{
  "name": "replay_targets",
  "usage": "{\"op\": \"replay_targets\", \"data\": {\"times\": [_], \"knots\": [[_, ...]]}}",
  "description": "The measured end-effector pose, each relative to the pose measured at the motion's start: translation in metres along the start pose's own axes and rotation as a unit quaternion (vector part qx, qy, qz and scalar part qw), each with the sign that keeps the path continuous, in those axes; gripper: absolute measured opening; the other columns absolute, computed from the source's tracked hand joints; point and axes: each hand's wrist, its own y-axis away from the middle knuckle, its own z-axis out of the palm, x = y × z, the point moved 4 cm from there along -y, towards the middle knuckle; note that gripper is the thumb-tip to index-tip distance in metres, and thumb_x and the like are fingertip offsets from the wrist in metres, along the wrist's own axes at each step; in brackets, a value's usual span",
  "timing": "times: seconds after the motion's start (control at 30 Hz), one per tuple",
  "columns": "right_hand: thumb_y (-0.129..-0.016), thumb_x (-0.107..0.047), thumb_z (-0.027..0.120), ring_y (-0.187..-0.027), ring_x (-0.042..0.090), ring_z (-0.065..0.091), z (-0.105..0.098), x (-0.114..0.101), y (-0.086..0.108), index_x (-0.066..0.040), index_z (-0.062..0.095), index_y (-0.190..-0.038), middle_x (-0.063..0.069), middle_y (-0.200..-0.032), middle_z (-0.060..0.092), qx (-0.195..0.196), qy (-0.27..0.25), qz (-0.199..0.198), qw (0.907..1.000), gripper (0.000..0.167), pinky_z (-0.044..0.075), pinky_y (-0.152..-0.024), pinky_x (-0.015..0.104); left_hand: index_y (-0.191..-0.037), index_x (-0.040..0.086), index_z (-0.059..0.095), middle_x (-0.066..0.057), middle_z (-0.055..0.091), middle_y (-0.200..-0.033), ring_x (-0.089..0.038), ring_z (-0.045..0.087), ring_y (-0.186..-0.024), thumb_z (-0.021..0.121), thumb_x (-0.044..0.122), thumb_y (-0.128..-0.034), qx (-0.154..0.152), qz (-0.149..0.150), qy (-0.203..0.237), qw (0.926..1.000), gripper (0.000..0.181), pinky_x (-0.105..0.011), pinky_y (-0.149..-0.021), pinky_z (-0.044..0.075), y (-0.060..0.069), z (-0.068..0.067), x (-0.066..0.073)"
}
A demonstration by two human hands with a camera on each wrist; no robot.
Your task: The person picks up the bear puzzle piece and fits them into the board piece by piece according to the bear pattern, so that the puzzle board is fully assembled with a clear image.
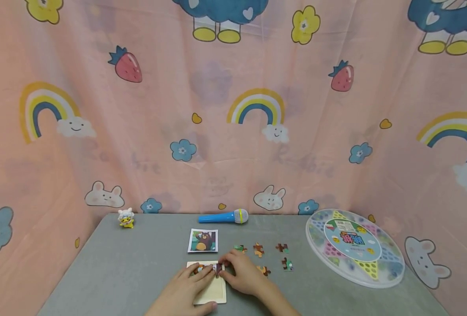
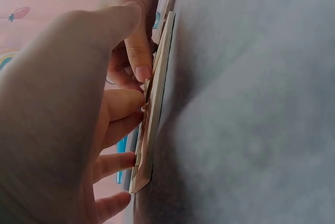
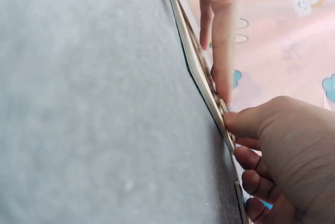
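A shallow wooden puzzle tray (image 1: pixel 214 293) lies at the front of the table, with a few jigsaw pieces (image 1: pixel 199 268) along its far side. My left hand (image 1: pixel 186 287) reaches over it from the left, its extended fingertips touching the pieces and its thumb by the near edge. At the far right corner, my right hand (image 1: pixel 243 275) holds a dark brown puzzle piece (image 1: pixel 219 269) between thumb and forefinger. The right wrist view shows the right thumb (image 3: pixel 243 124) at the tray's edge (image 3: pixel 196 69). Fingers partly cover the pieces.
Loose puzzle pieces (image 1: pixel 259 249) lie right of the tray, one partly behind my right hand. Beyond the tray is a bear picture card (image 1: pixel 203 241). A blue toy microphone (image 1: pixel 222 217), a small figurine (image 1: pixel 126 218) and a round game board (image 1: pixel 353 248) stand farther out.
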Motion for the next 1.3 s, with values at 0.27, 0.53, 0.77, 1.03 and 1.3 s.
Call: {"op": "replay_targets", "data": {"times": [0.27,0.53,0.77,1.03,1.3], "knots": [[-0.098,-0.023,0.077,-0.091,0.004,0.054,-0.001,-0.0009,0.0,-0.011,0.074,-0.116,-0.007,-0.1,0.061,0.005,-0.002,-0.003,1.0,0.022,0.052,-0.081,0.028,-0.159,0.02,0.052,0.002,0.051,-0.162,-0.043,0.046,-0.148,0.047,0.077,-0.0988,-0.006,-0.003,-0.003,1.0,0.083,-0.07,-0.114,0.038,-0.0002,0.0012,-0.0006],[-0.097,-0.023,0.079,-0.091,0.003,0.053,-0.001,0.0002,-0.0012,-0.013,0.075,-0.115,-0.009,-0.099,0.06,0.001,0.0,0.005,1.0,0.021,0.052,-0.081,0.028,-0.16,0.02,0.051,0.001,0.048,-0.165,-0.044,0.044,-0.148,0.047,0.078,-0.0987,-0.015,-0.008,0.002,0.9999,0.084,-0.071,-0.114,0.038,-0.0023,0.0024,-0.0024],[-0.097,-0.023,0.078,-0.091,0.003,0.052,0.0001,0.0007,-0.0006,-0.014,0.076,-0.115,-0.01,-0.098,0.059,-0.004,-0.001,0.007,1.0,0.021,0.051,-0.082,0.028,-0.159,0.02,0.052,0.002,0.051,-0.163,-0.043,0.045,-0.147,0.046,0.075,-0.1005,-0.014,-0.013,0.001,0.9998,0.081,-0.071,-0.112,0.04,-0.0027,0.0045,-0.0027],[-0.096,-0.023,0.079,-0.092,0.005,0.051,-0.0017,0.0017,0.0002,-0.013,0.077,-0.113,-0.01,-0.098,0.059,0.005,0.003,0.005,1.0,0.02,0.05,-0.082,0.029,-0.158,0.022,0.054,0.002,0.054,-0.159,-0.04,0.045,-0.147,0.052,0.075,-0.0985,-0.023,-0.038,0.01,0.999,0.079,-0.07,-0.112,0.04,-0.0084,0.0068,-0.0019],[-0.096,-0.026,0.08,-0.09,0.005,0.051,0.0,-0.0013,0.0002,-0.017,0.079,-0.11,-0.01,-0.096,0.059,0.015,0.009,-0.001,0.9998,0.017,0.048,-0.078,0.028,-0.155,0.018,0.056,0.0,0.058,-0.156,-0.04,0.05,-0.142,0.06,0.065,-0.0993,0.009,-0.005,-0.001,0.9999,0.073,-0.068,-0.107,0.046,-0.0045,0.005,-0.0033]]}}
